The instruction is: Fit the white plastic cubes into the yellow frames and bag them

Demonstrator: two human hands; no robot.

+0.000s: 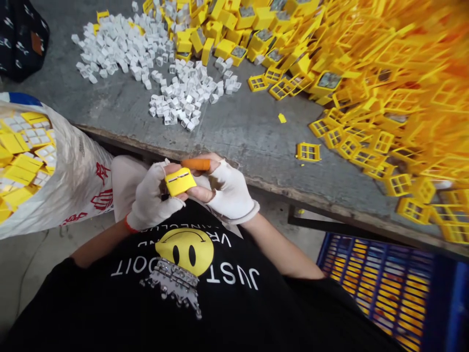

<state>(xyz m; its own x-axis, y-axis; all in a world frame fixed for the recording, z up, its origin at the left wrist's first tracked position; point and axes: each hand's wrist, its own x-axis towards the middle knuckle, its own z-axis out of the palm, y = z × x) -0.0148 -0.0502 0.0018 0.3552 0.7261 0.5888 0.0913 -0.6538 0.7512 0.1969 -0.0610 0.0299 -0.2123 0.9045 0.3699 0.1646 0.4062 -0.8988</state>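
Both of my hands wear white fingerless gloves and meet in front of my shirt, just short of the table edge. Between them is a small yellow plastic box (180,182) with a dark slot in the side facing me. My left hand (154,190) grips its left side, fingers curled round it. From the right, my right hand (229,188) pinches the box with thumb and fingers; one finger has an orange cover. The underside of the box is hidden. Beyond the hands, a heap of small white cubes (183,98) lies on the grey table (256,146).
Yellow boxes (236,51) and yellow grid frames (348,146) pile up at the back and right. A single frame (308,152) lies apart. On the left stands a white sack (78,171) of assembled yellow pieces. A blue crate (381,283) is below the table at right.
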